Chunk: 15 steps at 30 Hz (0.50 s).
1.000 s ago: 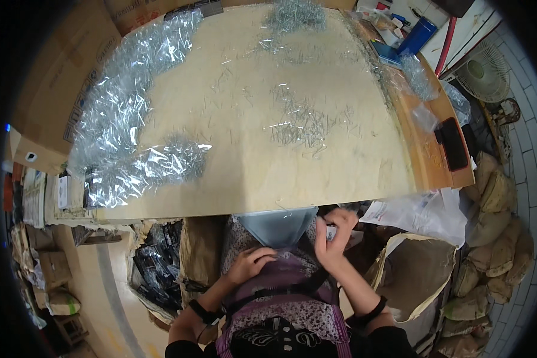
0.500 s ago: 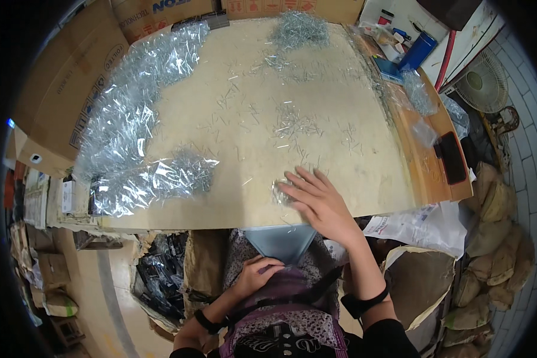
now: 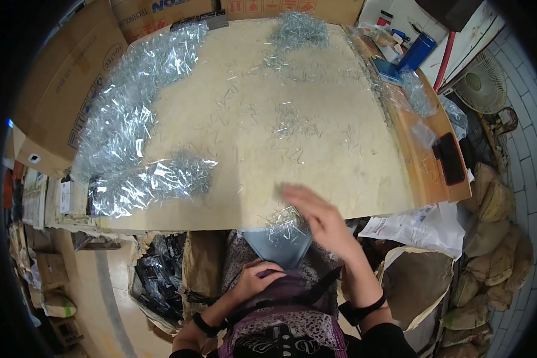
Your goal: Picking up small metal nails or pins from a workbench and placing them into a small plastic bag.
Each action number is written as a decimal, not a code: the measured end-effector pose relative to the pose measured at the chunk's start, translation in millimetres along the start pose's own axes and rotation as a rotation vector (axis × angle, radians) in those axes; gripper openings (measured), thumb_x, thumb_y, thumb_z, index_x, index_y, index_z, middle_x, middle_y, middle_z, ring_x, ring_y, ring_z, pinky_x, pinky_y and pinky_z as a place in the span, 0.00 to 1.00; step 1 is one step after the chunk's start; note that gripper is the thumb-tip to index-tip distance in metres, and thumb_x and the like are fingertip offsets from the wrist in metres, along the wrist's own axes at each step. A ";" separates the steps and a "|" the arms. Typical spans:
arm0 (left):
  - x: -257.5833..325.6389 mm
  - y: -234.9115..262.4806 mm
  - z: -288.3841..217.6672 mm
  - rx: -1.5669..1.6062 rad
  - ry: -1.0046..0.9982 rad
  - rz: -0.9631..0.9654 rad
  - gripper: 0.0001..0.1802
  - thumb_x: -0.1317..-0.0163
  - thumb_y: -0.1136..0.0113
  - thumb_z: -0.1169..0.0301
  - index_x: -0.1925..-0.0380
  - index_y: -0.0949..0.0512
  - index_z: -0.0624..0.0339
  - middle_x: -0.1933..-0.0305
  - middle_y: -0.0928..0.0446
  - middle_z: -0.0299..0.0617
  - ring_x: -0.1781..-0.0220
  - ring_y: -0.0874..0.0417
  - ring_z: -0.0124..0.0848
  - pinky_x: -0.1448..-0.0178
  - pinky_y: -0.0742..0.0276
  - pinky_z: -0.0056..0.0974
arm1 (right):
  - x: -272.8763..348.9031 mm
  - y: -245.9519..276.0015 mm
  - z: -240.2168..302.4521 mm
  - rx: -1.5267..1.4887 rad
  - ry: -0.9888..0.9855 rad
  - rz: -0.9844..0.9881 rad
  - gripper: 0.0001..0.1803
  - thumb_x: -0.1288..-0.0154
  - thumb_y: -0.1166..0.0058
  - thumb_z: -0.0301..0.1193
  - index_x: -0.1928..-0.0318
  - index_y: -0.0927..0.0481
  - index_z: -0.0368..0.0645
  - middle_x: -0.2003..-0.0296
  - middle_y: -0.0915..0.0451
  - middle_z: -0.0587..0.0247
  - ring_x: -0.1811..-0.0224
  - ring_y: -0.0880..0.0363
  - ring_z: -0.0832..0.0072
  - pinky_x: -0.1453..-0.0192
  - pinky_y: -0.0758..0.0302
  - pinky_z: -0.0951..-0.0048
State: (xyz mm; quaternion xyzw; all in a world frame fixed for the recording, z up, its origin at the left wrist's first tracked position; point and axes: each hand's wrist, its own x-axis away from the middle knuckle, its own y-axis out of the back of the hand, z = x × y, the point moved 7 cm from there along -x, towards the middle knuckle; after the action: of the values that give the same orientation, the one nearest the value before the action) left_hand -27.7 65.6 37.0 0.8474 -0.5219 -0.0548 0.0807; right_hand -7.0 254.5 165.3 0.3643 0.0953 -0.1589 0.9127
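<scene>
A blue-grey scoop-like tray (image 3: 283, 250) sits below the table's front edge, over my lap. My left hand (image 3: 258, 279) is closed at its near end, the fingers partly hidden. Several small clear or shiny metal pins (image 3: 285, 225) lie at the table edge and over the far part of the tray. Just right of them, my right hand (image 3: 321, 219) is held over the table edge with its fingers stretched out. Its fingertips are smeared by motion, and nothing shows held in it.
Large glittering piles of thin pieces (image 3: 122, 125) line the table's left side. Another heap (image 3: 298, 31) sits at the back, with scattered pieces on the tabletop (image 3: 352, 179). At right are a phone (image 3: 452, 158), a blue cylinder (image 3: 416, 51) and a fan (image 3: 480, 83). Cardboard boxes (image 3: 71, 77) border the left.
My right hand has swept toward me, and the small cluster of pins has moved from the tabletop to the table edge and tray. My left hand stays by the tray.
</scene>
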 end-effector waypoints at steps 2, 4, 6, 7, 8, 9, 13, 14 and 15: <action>0.0 -0.7 -2.4 -0.025 -0.021 0.024 0.07 0.47 0.30 0.75 0.68 0.16 0.62 0.65 0.17 0.40 0.62 0.18 0.28 0.55 0.23 0.32 | -18.9 16.7 -16.7 0.058 0.003 -0.088 0.20 0.32 0.50 0.29 0.41 0.25 0.44 0.36 0.30 0.53 0.30 0.38 0.59 0.26 0.44 0.54; -1.5 -2.9 -3.3 -0.031 -0.026 0.040 0.06 0.47 0.30 0.75 0.69 0.16 0.63 0.65 0.17 0.40 0.62 0.18 0.28 0.54 0.23 0.32 | -47.4 26.4 -42.9 0.379 -0.052 -0.209 0.20 0.31 0.52 0.34 0.40 0.26 0.46 0.36 0.31 0.52 0.29 0.39 0.58 0.26 0.46 0.51; -3.6 -3.2 -5.9 -0.026 -0.017 0.041 0.06 0.47 0.30 0.75 0.69 0.16 0.63 0.65 0.17 0.39 0.62 0.18 0.28 0.54 0.24 0.32 | -57.9 22.0 -50.8 0.559 -0.042 -0.202 0.22 0.29 0.54 0.39 0.39 0.27 0.47 0.35 0.32 0.52 0.29 0.40 0.57 0.26 0.49 0.48; -5.5 -3.4 -5.5 -0.018 0.001 0.025 0.05 0.47 0.30 0.75 0.69 0.16 0.63 0.65 0.17 0.40 0.62 0.18 0.29 0.54 0.24 0.32 | -58.8 15.6 -52.7 0.579 -0.010 -0.133 0.22 0.29 0.55 0.41 0.38 0.27 0.48 0.35 0.32 0.53 0.29 0.41 0.57 0.26 0.50 0.47; -3.7 -2.0 -1.7 -0.011 0.031 -0.001 0.05 0.47 0.31 0.75 0.69 0.16 0.63 0.65 0.17 0.40 0.62 0.18 0.29 0.54 0.24 0.32 | -61.3 5.4 -49.4 0.587 0.025 -0.054 0.23 0.29 0.56 0.43 0.38 0.27 0.49 0.34 0.33 0.53 0.29 0.41 0.56 0.26 0.51 0.46; -2.8 -0.1 1.6 -0.003 0.060 -0.025 0.05 0.46 0.31 0.76 0.69 0.16 0.63 0.65 0.17 0.40 0.62 0.18 0.30 0.54 0.24 0.32 | -57.4 2.2 -46.2 0.564 0.022 -0.033 0.23 0.28 0.57 0.43 0.38 0.27 0.49 0.34 0.33 0.54 0.29 0.41 0.56 0.25 0.51 0.47; -4.6 0.1 2.5 0.008 0.048 0.001 0.05 0.45 0.32 0.76 0.67 0.16 0.65 0.65 0.17 0.40 0.62 0.19 0.26 0.55 0.23 0.31 | -20.1 8.8 -27.0 0.525 -0.042 -0.023 0.21 0.29 0.55 0.37 0.38 0.27 0.50 0.34 0.33 0.58 0.28 0.42 0.58 0.25 0.50 0.48; -2.9 -3.3 6.8 0.069 0.073 0.007 0.06 0.44 0.32 0.76 0.67 0.17 0.65 0.65 0.17 0.40 0.62 0.19 0.25 0.55 0.24 0.30 | -9.5 6.6 -19.0 0.486 -0.025 -0.004 0.21 0.31 0.54 0.34 0.39 0.27 0.50 0.34 0.33 0.59 0.28 0.42 0.59 0.25 0.50 0.48; -0.9 -5.9 9.9 0.129 0.098 0.011 0.06 0.43 0.32 0.76 0.66 0.17 0.65 0.64 0.17 0.39 0.62 0.20 0.23 0.56 0.24 0.29 | -0.3 5.4 -11.2 0.445 -0.008 0.014 0.21 0.32 0.53 0.31 0.39 0.27 0.50 0.34 0.33 0.59 0.28 0.42 0.59 0.25 0.50 0.48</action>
State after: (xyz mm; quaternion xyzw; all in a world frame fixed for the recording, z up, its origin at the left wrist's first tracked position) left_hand -24.7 68.3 26.1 0.8496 -0.5244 0.0210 0.0517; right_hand -6.0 266.1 160.7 0.5568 0.0517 -0.1712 0.8112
